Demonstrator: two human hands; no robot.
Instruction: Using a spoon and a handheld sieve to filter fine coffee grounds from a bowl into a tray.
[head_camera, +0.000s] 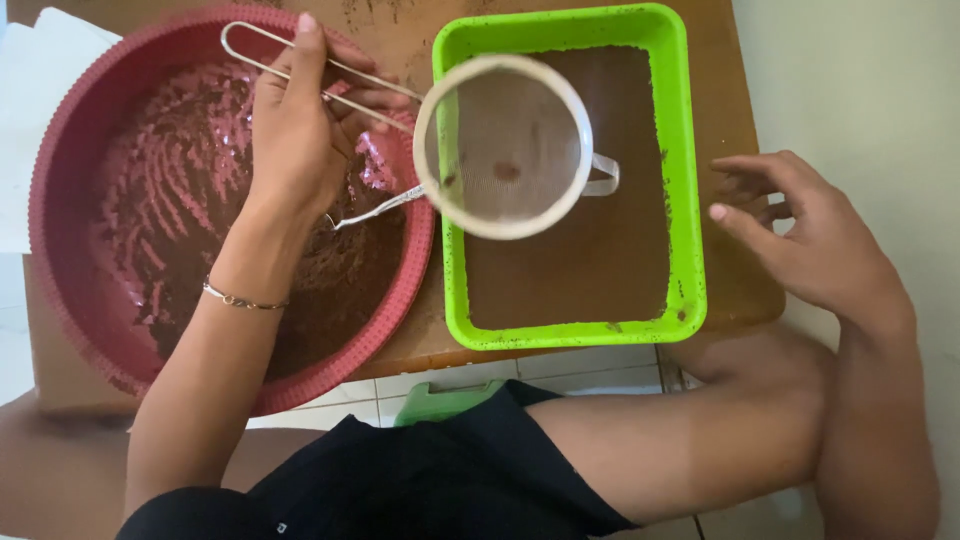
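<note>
Fingers of the left hand are pinching the wire handle of a round metal sieve in the upper middle of the frame. Its mesh bowl is hanging over a green tray holding brown powder. That hand is sitting above a big red basin at the left. At the right, the right hand is floating open beside the tray, its fingers spreading apart, touching nothing. Both containers are sitting on a wooden table.

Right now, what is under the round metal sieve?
Under the sieve is the green tray, covered with fine brown powder. The left hand holds the sieve's wire handle. Through the mesh the powder shows only dimly, so that part of the tray floor cannot be seen clearly.
</note>
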